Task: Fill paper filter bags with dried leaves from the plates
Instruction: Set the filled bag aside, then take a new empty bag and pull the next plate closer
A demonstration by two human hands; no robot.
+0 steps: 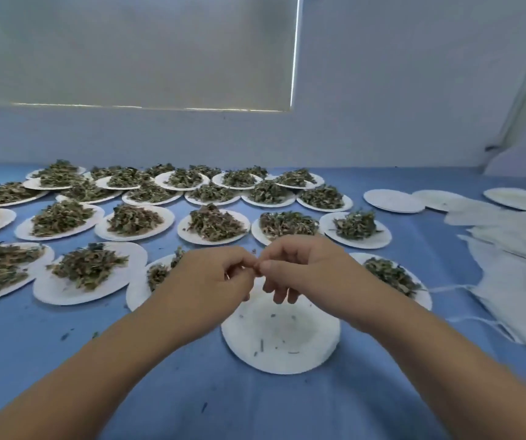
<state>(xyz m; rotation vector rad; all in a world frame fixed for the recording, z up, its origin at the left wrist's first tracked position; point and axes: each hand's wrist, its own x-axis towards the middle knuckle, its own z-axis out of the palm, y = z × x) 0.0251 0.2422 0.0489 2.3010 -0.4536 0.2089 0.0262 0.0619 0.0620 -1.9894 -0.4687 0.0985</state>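
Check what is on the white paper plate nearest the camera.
The round white paper plate holds only a few dried leaf scraps. Its far part is covered by the left hand and right hand; what their pinched fingertips hold is unclear.

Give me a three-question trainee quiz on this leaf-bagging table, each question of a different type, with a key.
1. True or false: the left hand and right hand meet at their fingers above the near plate.
2. The paper filter bags lie: A) right of the plates, B) left of the plates, C) on the near plate.
3. What colour is the table cloth?
Key: 1 true; 2 A; 3 blue.
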